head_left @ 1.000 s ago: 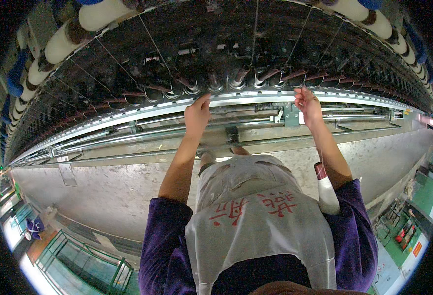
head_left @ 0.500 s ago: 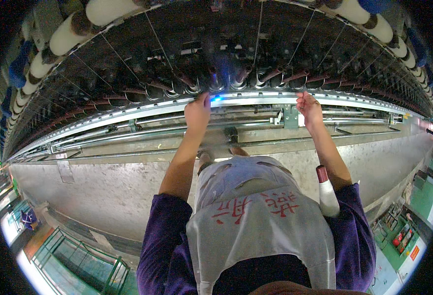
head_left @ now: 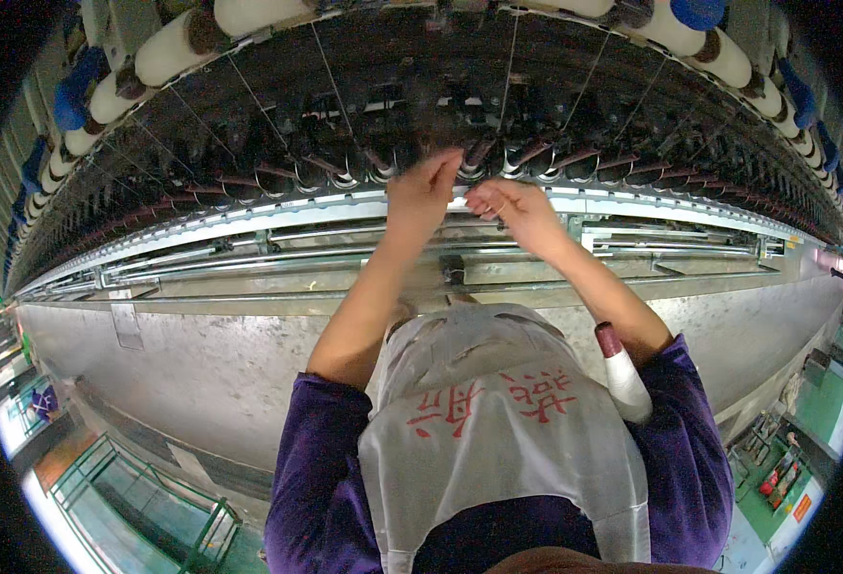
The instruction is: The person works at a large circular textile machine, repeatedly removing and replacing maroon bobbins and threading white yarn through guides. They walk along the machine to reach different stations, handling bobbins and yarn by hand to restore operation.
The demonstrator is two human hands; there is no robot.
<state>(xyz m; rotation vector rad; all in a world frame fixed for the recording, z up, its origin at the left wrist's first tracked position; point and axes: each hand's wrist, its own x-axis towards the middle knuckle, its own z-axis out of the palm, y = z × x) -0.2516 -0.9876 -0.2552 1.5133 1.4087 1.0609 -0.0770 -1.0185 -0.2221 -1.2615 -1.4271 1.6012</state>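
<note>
Both my arms reach up to a long spinning machine. My left hand [head_left: 422, 190] is raised at the row of dark rollers [head_left: 345, 172], fingers pinched together near a thin thread, though I cannot make out the thread in the pinch. My right hand [head_left: 514, 209] sits close beside it, fingers curled at the bright metal rail [head_left: 249, 222], pinching something small and pale. The two hands nearly touch. A white yarn bobbin with a dark red tip [head_left: 622, 375] is tucked under my right arm against my white apron [head_left: 498, 430].
Large cream roving bobbins [head_left: 168, 48] and blue ones [head_left: 72, 100] line the machine's top. Thin threads [head_left: 331, 81] run down to the rollers. A grey metal panel [head_left: 173, 364] forms the machine's lower face. Green floor and railings [head_left: 144, 497] lie at the lower left.
My right hand has moved left along the rail to meet my left hand; the hands, apart a second ago, are now close together at one spot.
</note>
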